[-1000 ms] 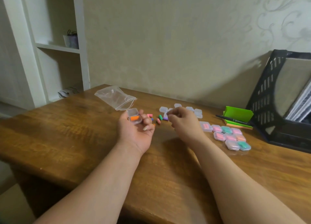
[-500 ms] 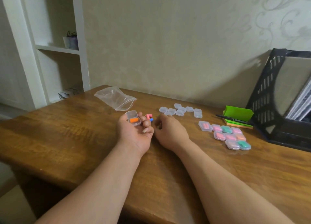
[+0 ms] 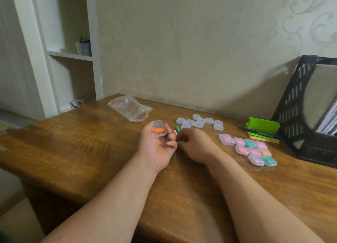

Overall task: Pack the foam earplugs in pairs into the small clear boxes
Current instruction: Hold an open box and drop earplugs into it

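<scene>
Wooden desk [image 3: 91, 151] hosting an earplug-packing session.
Left hand [image 3: 156, 146] is cradling an open clear box [image 3: 157, 124] with an orange earplug [image 3: 159, 131]; right hand [image 3: 196, 145] is resting curled beside it, grip unclear.

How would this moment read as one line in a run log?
left hand: holds open box, orange earplug inside | right hand: curled on table beside loose earplugs, grip unclear | packed boxes: clustered right

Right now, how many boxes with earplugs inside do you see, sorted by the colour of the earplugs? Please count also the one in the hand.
Teal boxes: 2
Pink or peach boxes: 7 (shades too close to split)
Orange, the open box in the left hand: 1
Total: 10
</scene>
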`<state>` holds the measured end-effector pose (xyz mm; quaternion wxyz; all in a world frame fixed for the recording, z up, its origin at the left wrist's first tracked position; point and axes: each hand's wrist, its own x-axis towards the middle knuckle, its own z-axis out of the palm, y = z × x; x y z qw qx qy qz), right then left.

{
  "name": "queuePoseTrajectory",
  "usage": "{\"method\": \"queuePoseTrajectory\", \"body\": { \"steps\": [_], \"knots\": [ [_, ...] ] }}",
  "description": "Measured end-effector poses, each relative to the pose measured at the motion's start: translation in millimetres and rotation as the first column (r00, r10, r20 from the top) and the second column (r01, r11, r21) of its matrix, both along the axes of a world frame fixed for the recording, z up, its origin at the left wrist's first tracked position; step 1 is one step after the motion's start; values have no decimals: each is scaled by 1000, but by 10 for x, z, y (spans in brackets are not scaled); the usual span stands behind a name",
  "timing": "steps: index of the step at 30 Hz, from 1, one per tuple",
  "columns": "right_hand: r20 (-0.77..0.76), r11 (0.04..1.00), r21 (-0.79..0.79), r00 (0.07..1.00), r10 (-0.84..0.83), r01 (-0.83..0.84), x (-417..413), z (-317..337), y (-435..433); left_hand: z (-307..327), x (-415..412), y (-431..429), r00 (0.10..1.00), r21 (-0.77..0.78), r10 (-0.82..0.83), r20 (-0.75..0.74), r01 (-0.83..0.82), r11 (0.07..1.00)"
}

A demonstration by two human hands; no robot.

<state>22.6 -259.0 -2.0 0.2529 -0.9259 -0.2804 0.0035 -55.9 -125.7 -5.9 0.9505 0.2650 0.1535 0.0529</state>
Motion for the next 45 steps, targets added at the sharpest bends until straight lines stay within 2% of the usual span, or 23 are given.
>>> {"method": "queuePoseTrajectory", "body": {
  "steps": [4, 7, 10, 13, 23, 28, 37, 42, 45],
  "knots": [
    [-2, 999, 49, 1000, -20, 20, 23, 37, -80, -2, -4, -23, 1000, 35, -27, -16, 28, 999],
    [69, 965, 259, 996, -58, 38, -22, 122, -84, -28, 37, -37, 999, 71, -27, -20, 28, 997],
    [135, 902, 430, 991, -15, -45, -147, 258, -13, -38, 72, -52, 999, 94, -44, 12, 43, 995],
    [134, 874, 469, 988, 75, -130, -267, 338, 54, -30, 56, -70, 998, 96, -52, 27, 49, 994],
    [129, 938, 315, 986, 105, -141, -374, 322, 101, -19, 41, -66, 996, 123, -66, 55, 59, 991],
    [121, 947, 287, 986, 111, -142, -372, 316, 92, -43, 48, -52, 996, 123, -74, 45, 68, 990],
    [82, 906, 401, 991, 109, -133, -251, 358, -32, 13, 10, -90, 999, 143, -40, 4, 39, 989],
    [-135, 955, 215, 962, 238, -207, -245, 407, -180, 47, -41, -102, 996, 156, -86, -4, 85, 984],
    [-120, 952, 199, 958, 260, -233, -278, 396, -141, 54, -43, -112, 995, 141, -99, -6, 99, 985]
  ]
}}
